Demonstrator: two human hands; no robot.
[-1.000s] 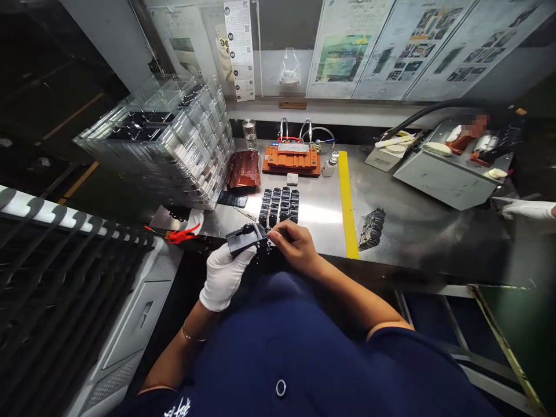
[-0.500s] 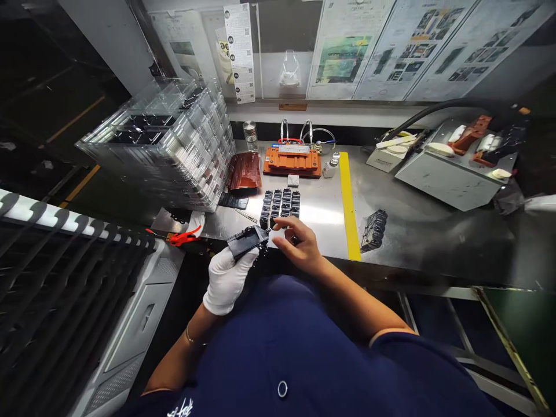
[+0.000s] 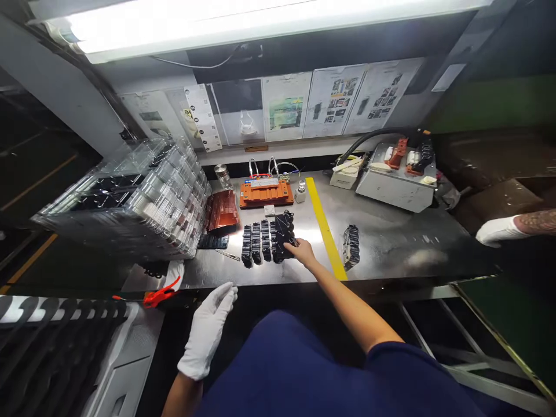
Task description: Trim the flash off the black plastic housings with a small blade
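My bare right hand point(image 3: 300, 252) grips the near end of a black plastic part point(image 3: 284, 229), a flat-sided block with ribbed edges, at the right end of a row of similar parts. Several slim black ribbed pieces point(image 3: 256, 243) stand side by side just left of it on the metal bench. In a white glove, my left hand point(image 3: 211, 321) hovers off the bench's front edge, fingers stretched and loosely together, with nothing in it. Past the yellow tape lies another black ribbed part point(image 3: 351, 246).
Stacked clear plastic trays point(image 3: 160, 197) rise at the left. Behind the parts sit an orange fixture point(image 3: 266, 194), a small bottle point(image 3: 300, 192) and a glass jar point(image 3: 222, 175). Tweezers point(image 3: 227, 254) lie left of the row. Another person's gloved hand point(image 3: 497, 229) shows at far right.
The black part has passed from my gloved left hand to the bench beside the row, with my right hand on it. My left hand has let go. The view has tilted up.
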